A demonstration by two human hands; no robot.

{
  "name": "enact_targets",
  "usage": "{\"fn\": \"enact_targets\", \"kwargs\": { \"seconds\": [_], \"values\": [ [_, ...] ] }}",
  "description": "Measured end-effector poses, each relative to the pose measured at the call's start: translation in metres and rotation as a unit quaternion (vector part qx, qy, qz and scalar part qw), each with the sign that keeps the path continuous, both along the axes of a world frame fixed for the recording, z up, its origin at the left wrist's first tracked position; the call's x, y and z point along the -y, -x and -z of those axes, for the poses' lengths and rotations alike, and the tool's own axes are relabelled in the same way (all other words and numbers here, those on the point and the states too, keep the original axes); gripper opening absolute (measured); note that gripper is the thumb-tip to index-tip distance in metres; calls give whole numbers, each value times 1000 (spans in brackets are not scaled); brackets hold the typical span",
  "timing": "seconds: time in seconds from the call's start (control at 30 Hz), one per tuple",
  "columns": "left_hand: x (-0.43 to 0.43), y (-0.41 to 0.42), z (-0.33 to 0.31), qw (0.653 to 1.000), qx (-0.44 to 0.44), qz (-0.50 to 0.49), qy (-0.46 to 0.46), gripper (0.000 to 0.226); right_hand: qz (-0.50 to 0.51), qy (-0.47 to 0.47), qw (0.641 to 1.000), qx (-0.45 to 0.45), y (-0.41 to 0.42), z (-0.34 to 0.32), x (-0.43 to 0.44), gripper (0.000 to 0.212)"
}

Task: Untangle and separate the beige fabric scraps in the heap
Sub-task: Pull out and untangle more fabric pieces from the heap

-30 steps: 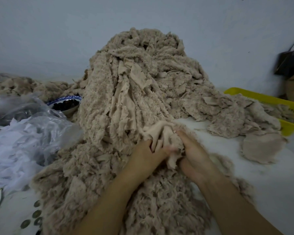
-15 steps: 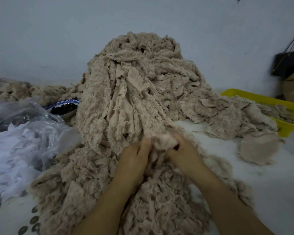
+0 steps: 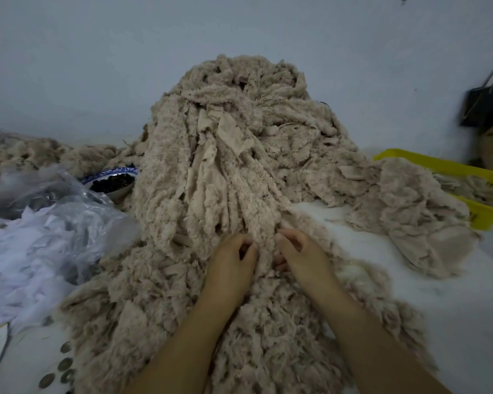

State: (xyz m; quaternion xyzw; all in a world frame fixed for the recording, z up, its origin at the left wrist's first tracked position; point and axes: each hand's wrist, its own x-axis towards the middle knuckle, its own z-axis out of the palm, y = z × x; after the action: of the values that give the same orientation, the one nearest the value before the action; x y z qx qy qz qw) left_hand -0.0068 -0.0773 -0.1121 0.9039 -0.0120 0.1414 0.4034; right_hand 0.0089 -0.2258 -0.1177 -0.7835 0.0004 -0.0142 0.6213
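Having dropped the earlier wad, pinched a fuzzy strip [image 3: 264, 237] at mid-frame, left hand [image 3: 234, 260] and right hand [image 3: 302, 254] both curled on it, starting another separation from the heap [image 3: 239, 137].

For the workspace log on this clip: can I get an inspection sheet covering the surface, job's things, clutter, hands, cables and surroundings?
Surface: white table, largely covered with fabric.
Job's things: tall heap of beige scraps; flatter pile to its right; more scraps in a yellow bin.
Clutter: clear plastic bag of white bits; blue-rimmed bowl with dark contents; round discs at the near left edge.
Hands: left hand and right hand appear to pinch one fuzzy strip at the heap's foot.
Cables: nothing seen.
Surroundings: pale wall; dark bag hanging at the right.
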Motion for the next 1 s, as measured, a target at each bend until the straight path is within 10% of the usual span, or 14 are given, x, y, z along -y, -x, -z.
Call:
{"fn": "enact_targets", "kwargs": {
  "seconds": [0.27, 0.47, 0.57, 0.67, 0.77, 1.0],
  "values": [
    [9, 18, -11, 960, 58, 272, -31, 16, -47, -111, 992, -30, 2, -8, 2, 25],
    [11, 18, -10, 953, -25, 300, -37, 18, 34, -58, 995, 76, 2, -11, 2, 45],
    [7, 18, -9, 965, -56, 208, 149, 21, -28, 0, 987, 156, 13, -19, -3, 42],
    [-3, 11, -14, 870, -111, 135, 461, 34, -160, 144, 955, 206, 25, -26, -17, 41],
    [-6, -1, -23, 833, -144, 71, 530, 39, -280, 271, 899, 200, 32, -19, -37, 34],
    [-9, -48, -58, 708, -178, -35, 683, 28, -210, 26, 977, 20, 20, -5, -17, 44]
  ]
}}
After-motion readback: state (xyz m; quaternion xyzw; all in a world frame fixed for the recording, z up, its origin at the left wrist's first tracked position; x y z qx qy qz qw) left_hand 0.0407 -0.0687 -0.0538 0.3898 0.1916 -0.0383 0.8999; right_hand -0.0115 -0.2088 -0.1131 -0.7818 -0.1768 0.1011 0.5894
